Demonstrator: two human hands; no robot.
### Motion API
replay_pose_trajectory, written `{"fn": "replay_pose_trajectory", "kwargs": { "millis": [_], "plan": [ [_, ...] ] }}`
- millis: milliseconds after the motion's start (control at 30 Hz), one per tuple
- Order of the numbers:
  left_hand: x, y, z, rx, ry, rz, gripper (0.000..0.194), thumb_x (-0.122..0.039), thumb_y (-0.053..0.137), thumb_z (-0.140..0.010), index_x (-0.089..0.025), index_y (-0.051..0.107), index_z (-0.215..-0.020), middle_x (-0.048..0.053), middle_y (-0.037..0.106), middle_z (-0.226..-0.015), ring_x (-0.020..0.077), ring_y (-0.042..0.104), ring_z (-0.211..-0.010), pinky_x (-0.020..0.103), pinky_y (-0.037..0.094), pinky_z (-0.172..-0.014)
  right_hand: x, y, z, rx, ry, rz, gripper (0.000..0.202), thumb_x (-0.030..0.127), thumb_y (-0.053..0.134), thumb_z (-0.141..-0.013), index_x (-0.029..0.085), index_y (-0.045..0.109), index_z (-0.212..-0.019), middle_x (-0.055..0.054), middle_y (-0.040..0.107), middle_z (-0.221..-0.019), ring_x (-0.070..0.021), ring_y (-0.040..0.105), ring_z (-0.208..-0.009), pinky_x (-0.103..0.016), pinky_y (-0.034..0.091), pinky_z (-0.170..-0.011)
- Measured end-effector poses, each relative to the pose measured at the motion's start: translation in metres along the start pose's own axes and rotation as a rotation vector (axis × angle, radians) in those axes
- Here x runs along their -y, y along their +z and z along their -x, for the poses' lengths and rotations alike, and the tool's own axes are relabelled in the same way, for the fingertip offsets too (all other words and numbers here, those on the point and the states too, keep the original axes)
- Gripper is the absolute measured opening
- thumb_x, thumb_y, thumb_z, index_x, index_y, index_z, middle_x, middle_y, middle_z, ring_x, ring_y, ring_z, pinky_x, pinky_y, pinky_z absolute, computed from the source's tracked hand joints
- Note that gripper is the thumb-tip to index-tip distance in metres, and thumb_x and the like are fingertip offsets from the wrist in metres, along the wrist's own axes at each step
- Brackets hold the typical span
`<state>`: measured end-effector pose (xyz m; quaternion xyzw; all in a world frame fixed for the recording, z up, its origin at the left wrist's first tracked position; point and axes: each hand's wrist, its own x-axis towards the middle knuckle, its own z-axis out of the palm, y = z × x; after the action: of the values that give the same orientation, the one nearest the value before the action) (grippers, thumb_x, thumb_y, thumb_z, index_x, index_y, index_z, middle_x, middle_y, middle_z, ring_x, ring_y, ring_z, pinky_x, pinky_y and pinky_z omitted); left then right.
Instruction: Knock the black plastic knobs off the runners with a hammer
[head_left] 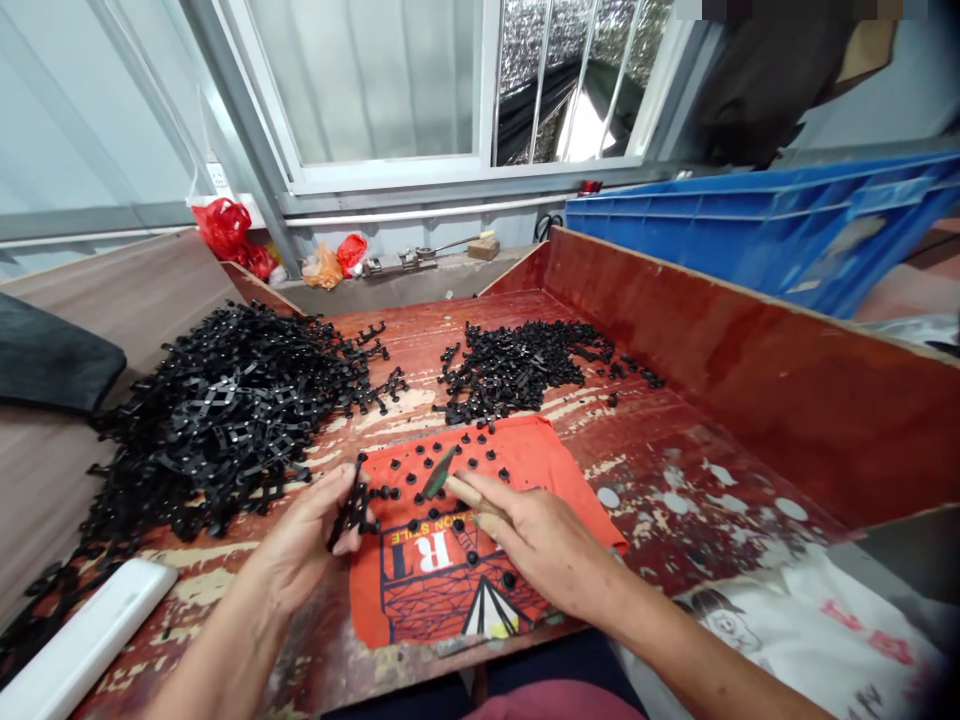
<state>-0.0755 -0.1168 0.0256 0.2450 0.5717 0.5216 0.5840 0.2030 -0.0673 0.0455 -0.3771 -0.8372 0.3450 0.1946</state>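
White case [90,635], table's [660,430] near-left corner; left hand [319,512] clamps black strip [349,508], likely light, bendy, best held mid-length; right hand's [541,540] fingers clamp green tool [439,475].

So both forearms come in from below, left hand [337,508] with fingers curled in a pinch, right hand [525,530] just across from it, palm down, fingers pointing toward the left one, not touching.

Before you on the worktable [675,440] lies a cloth [585,480] scattered with small studs [491,455]; behind it sits a pile of small parts [517,365], with a larger heap of linked pieces [225,400] to your left and a crate [690,220] beyond the right-hand board [720,330].
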Motion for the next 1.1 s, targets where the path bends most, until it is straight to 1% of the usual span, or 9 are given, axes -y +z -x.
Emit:
{"fn": "replay_pose_trajectory", "kwargs": {
  "millis": [67,133,267,433,600,767,933,1000,1100],
  "plan": [
    [-0.003,0.001,0.002,0.010,0.015,-0.162,0.033,-0.049,0.072,-0.079,-0.020,0.057,-0.082,-0.002,0.060,-0.057,0.0086,0.045,-0.041,0.017,0.026,-0.037,-0.004,-0.001,0.008,0.002,0.023,-0.003,0.050,0.021,0.049,-0.100,0.041,0.047,-0.146,0.004,0.061,-0.136,-0.0227,0.065,-0.115,-0.037,0.053,-0.097],
    [-0.006,0.000,0.001,0.015,0.033,-0.325,0.037,-0.053,0.071,-0.076,-0.020,0.055,-0.075,-0.003,0.055,-0.052,0.0089,0.043,-0.041,0.018,0.025,-0.038,-0.009,-0.001,0.016,0.008,0.041,-0.006,0.050,0.021,0.048,-0.100,0.042,0.046,-0.146,0.005,0.058,-0.139,-0.0222,0.063,-0.119,-0.039,0.051,-0.100],
    [-0.005,-0.006,-0.010,-0.035,0.044,-0.598,0.037,-0.052,0.063,-0.072,-0.019,0.051,-0.059,-0.002,0.050,-0.049,0.0113,0.042,-0.043,0.022,0.026,-0.042,-0.016,-0.001,0.028,0.007,0.071,0.005,0.048,0.023,0.047,-0.101,0.041,0.047,-0.146,0.004,0.058,-0.138,-0.0221,0.061,-0.122,-0.040,0.051,-0.101],
    [0.006,-0.009,-0.027,-0.081,0.117,-0.772,0.033,-0.048,0.056,-0.073,-0.020,0.053,-0.058,-0.002,0.051,-0.051,0.0141,0.043,-0.049,0.024,0.026,-0.048,-0.011,-0.002,0.029,0.008,0.067,0.009,0.051,0.018,0.047,-0.099,0.041,0.048,-0.144,0.005,0.055,-0.142,-0.0202,0.059,-0.124,-0.037,0.051,-0.100],
    [0.012,-0.007,-0.033,-0.054,0.200,-0.804,0.037,-0.053,0.056,-0.071,-0.020,0.052,-0.055,-0.003,0.050,-0.052,0.0145,0.042,-0.052,0.025,0.027,-0.052,-0.008,-0.003,0.026,0.025,0.079,0.029,0.052,0.017,0.048,-0.099,0.041,0.047,-0.145,0.004,0.055,-0.141,-0.0213,0.061,-0.122,-0.038,0.052,-0.098],
    [0.016,-0.009,-0.038,-0.027,0.212,-0.799,0.040,-0.055,0.057,-0.070,-0.018,0.059,-0.055,-0.002,0.050,-0.050,0.0136,0.040,-0.051,0.025,0.026,-0.052,-0.007,-0.001,0.023,0.032,0.081,0.043,0.051,0.018,0.049,-0.100,0.043,0.047,-0.144,0.005,0.056,-0.141,-0.0208,0.062,-0.119,-0.037,0.053,-0.097],
    [0.024,-0.010,-0.041,-0.045,0.246,-0.788,0.039,-0.054,0.059,-0.071,-0.017,0.063,-0.058,-0.001,0.055,-0.054,0.0142,0.044,-0.053,0.024,0.028,-0.052,-0.006,0.002,0.023,0.036,0.076,0.052,0.049,0.020,0.048,-0.101,0.043,0.047,-0.144,0.004,0.058,-0.139,-0.0207,0.064,-0.117,-0.036,0.053,-0.097],
    [0.025,-0.010,-0.042,-0.044,0.250,-0.791,0.038,-0.053,0.060,-0.071,-0.017,0.064,-0.058,-0.001,0.054,-0.053,0.0138,0.043,-0.053,0.024,0.028,-0.052,-0.005,0.002,0.022,0.037,0.079,0.068,0.048,0.020,0.049,-0.101,0.042,0.048,-0.145,0.003,0.061,-0.135,-0.0214,0.065,-0.115,-0.036,0.053,-0.097],
    [0.025,-0.009,-0.043,-0.043,0.248,-0.799,0.038,-0.052,0.060,-0.072,-0.018,0.062,-0.056,-0.003,0.050,-0.050,0.0125,0.040,-0.050,0.024,0.026,-0.051,-0.004,0.002,0.015,0.040,0.059,0.087,0.046,0.023,0.047,-0.103,0.043,0.047,-0.145,0.004,0.062,-0.135,-0.0213,0.067,-0.112,-0.034,0.054,-0.094]
  ]
}}
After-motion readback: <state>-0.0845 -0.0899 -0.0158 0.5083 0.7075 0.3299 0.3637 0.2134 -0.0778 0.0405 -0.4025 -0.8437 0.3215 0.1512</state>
